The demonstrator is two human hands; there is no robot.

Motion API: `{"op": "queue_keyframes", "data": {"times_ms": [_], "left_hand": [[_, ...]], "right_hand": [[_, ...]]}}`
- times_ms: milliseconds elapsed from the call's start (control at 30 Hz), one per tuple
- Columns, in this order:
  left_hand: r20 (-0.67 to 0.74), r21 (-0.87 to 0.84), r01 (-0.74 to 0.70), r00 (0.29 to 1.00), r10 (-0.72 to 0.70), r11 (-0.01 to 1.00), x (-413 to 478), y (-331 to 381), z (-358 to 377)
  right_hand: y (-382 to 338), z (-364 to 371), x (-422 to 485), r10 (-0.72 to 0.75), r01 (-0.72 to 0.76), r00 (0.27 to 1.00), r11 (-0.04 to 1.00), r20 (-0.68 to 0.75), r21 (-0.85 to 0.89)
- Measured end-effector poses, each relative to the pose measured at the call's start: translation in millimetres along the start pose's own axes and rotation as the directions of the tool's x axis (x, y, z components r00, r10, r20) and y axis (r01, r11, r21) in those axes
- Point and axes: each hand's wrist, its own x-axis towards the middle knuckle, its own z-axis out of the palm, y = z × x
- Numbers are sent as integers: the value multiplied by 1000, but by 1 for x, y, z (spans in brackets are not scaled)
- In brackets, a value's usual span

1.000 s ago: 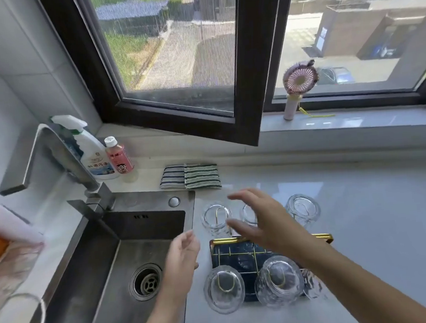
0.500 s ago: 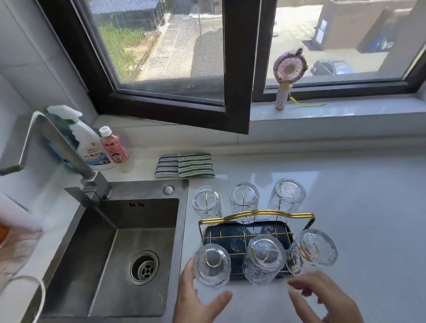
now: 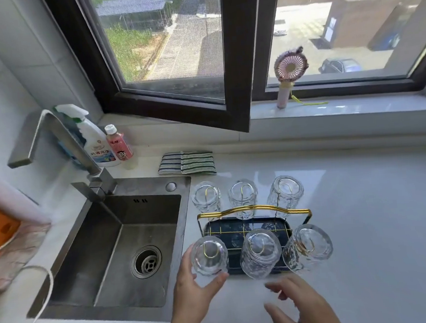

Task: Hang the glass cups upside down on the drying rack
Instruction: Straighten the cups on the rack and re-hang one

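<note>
While my left hand cupped the near-left clear textured glass cup, thumb and fingers spread round its lower wall, all six cups sat mouth-down on the gold wire prongs of the black-trayed drying rack: three along the far side, three along the near side. Each cup's long axis ran up its prong, base uppermost, the near ones leaning outward towards me. My right hand hovered open and empty, fingers loosely apart, just beside the middle cup. I judged the risk lay in nudging: a careless push could tip a leaning cup off its prong onto the pale stone counter, or knock glass against glass beside the steel sink.
</note>
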Motion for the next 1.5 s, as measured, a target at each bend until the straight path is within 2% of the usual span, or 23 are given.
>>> {"op": "queue_keyframes", "data": {"times_ms": [67, 200, 333, 400, 467, 1200, 1267, 1367, 1433, 1500], "left_hand": [[-10, -7, -7, 1000, 7, 1000, 2, -1, 0], [21, -16, 10, 1000, -10, 1000, 6, -2, -1], [28, -10, 28, 999, -28, 1000, 10, 0, -1], [16, 2, 41, 999, -41, 999, 12, -3, 0], [28, 10, 51, 998, -51, 999, 12, -6, 0], [120, 35, 74, 990, -78, 997, 10, -4, -6], [135, 77, 38, 990, -48, 996, 9, -1, -9], [142, 155, -19, 990, -3, 988, 2, 10, -13], [75, 173, -121, 991, 109, 977, -5, 19, -12], [-67, 167, -303, 946, 317, 938, -15, 34, -8]], "right_hand": [[-11, 4, 12, -57, 57, 998, 997, 16, -51], [-35, 11, 51, -163, 161, 986, 941, 18, -296], [-47, 25, 89, -82, 156, 981, 877, 178, -455], [-47, 32, 99, -21, 151, 961, 874, 275, -461], [-46, 36, 102, -8, 151, 953, 880, 303, -451], [-44, 35, 95, -11, 135, 957, 901, 290, -411], [-43, 24, 95, -19, 128, 965, 907, 263, -402], [-27, -7, 89, -25, 62, 995, 924, 101, -378], [-14, -28, 82, 21, -6, 999, 913, 32, -409], [-3, -41, 74, 59, -31, 997, 891, 49, -453]]}}
